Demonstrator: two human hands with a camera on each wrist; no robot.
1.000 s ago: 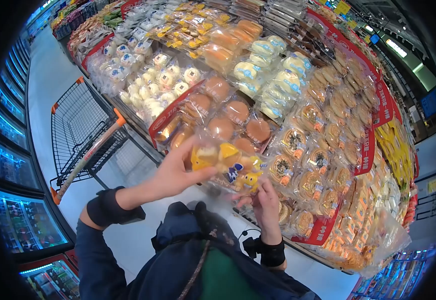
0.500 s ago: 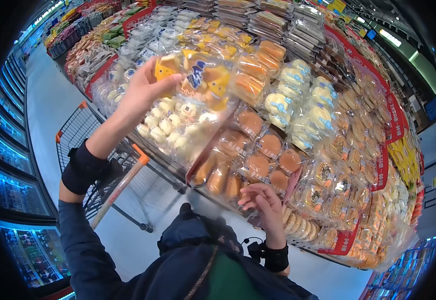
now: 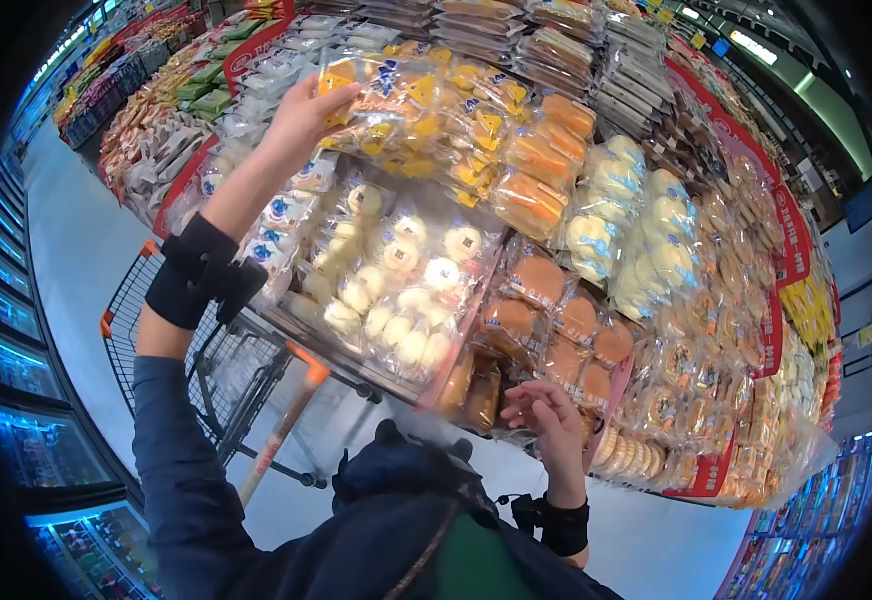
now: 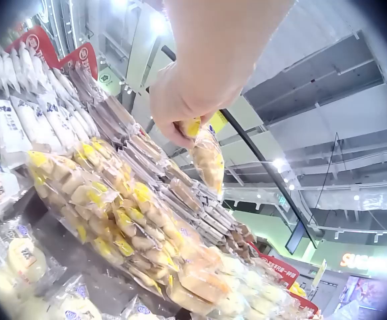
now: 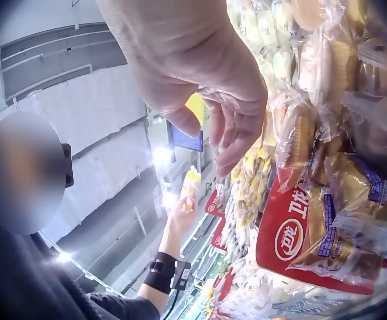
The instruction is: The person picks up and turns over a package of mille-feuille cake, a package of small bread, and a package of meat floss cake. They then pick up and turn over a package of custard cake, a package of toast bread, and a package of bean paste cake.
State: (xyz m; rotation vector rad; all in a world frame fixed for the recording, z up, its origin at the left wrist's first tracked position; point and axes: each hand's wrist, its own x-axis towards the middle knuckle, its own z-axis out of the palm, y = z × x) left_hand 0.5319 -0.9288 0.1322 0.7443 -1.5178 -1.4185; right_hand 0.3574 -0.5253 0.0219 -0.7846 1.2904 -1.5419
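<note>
Stretched out over the far left of the display, my left hand (image 3: 304, 120) pinches a clear and yellow bread packet (image 3: 388, 92) by its left edge. The left wrist view shows the packet (image 4: 209, 162) hanging from the thumb and fingers, above rows of similar yellow-marked packets (image 4: 123, 217). My right hand (image 3: 552, 415) hovers near the front edge, by bagged round brown cakes (image 3: 562, 360). Its fingers are loosely bent with nothing between them, as the right wrist view of the hand (image 5: 200, 73) confirms.
Bagged white buns (image 3: 411, 290) fill the tray below my left arm. Orange bread packs (image 3: 536, 195) and blue-marked white ones (image 3: 596, 235) lie to the right. A red divider (image 5: 293, 233) edges the right side. A shopping cart (image 3: 226, 390) stands at the left.
Both hands were at the packet near my body a second ago. My left hand has carried it forward and up over the display; the right hand has let go and stayed near the front edge.
</note>
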